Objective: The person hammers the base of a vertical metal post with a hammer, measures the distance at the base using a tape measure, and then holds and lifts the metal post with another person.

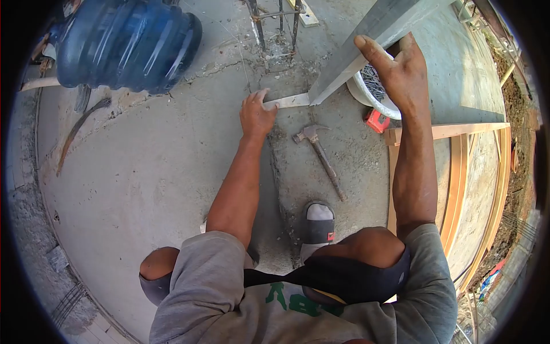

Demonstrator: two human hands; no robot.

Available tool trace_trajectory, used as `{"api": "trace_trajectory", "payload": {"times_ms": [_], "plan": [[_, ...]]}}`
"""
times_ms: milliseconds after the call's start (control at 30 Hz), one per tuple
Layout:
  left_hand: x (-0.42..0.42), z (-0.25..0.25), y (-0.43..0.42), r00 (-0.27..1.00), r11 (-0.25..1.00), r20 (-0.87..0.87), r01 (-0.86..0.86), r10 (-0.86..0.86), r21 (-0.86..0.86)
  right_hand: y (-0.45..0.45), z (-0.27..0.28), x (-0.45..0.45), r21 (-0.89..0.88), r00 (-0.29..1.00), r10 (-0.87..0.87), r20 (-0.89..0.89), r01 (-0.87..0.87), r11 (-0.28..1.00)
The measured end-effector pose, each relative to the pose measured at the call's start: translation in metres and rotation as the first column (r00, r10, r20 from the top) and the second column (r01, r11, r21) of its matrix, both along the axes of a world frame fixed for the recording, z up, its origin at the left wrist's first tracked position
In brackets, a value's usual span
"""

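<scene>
My left hand (258, 114) is closed round one end of a short, flat, pale strip (293, 101) lying low over the concrete floor. The strip's other end meets the lower end of a long grey bar (338, 70), which slants up to the top right. My right hand (405, 77) grips this bar higher up, thumb on its near face and the other fingers partly hidden. Below the strip, a claw hammer (326, 163) lies on the floor. Behind my right wrist stands a white bucket (366, 96) holding nails (372, 82).
A red tape measure (377, 121) lies beside the bucket. Timber lengths (455, 183) form a frame at right. Upright rebar (256, 26) rises from the floor ahead. A large blue water jug (129, 46) lies at upper left, near a curved dark strip (80, 136).
</scene>
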State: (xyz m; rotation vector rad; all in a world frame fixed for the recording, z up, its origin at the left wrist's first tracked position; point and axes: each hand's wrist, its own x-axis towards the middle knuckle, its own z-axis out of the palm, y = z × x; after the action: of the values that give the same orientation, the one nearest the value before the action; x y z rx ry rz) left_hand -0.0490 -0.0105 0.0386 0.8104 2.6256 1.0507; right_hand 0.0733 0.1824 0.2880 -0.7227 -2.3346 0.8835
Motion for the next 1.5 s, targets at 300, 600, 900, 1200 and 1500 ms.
{"api": "trace_trajectory", "payload": {"times_ms": [300, 600, 900, 1200, 1500], "plan": [[0.009, -0.028, 0.001, 0.987, 0.991, -0.098, 0.131, -0.129, 0.008, -0.005, -0.005, 0.002, 0.051, 0.996, -0.070, -0.048, 0.072, 0.996], [0.002, -0.028, 0.004, 0.987, 0.990, -0.077, 0.141, -0.141, -0.002, -0.011, -0.001, -0.002, 0.034, 0.976, -0.214, 0.046, 0.213, 0.977], [-0.001, -0.030, 0.003, 0.982, 0.985, -0.079, 0.173, -0.174, -0.011, -0.015, -0.011, 0.003, 0.129, 0.993, -0.068, -0.092, 0.080, 0.988], [0.002, -0.026, 0.002, 0.982, 0.985, -0.073, 0.170, -0.172, -0.033, -0.021, -0.010, 0.002, 0.076, 0.993, -0.088, -0.081, 0.095, 0.993], [-0.002, -0.023, 0.002, 0.981, 0.977, -0.023, 0.189, -0.192, -0.094, -0.018, -0.014, 0.003, 0.188, 0.994, -0.011, -0.108, 0.031, 0.982]]}}
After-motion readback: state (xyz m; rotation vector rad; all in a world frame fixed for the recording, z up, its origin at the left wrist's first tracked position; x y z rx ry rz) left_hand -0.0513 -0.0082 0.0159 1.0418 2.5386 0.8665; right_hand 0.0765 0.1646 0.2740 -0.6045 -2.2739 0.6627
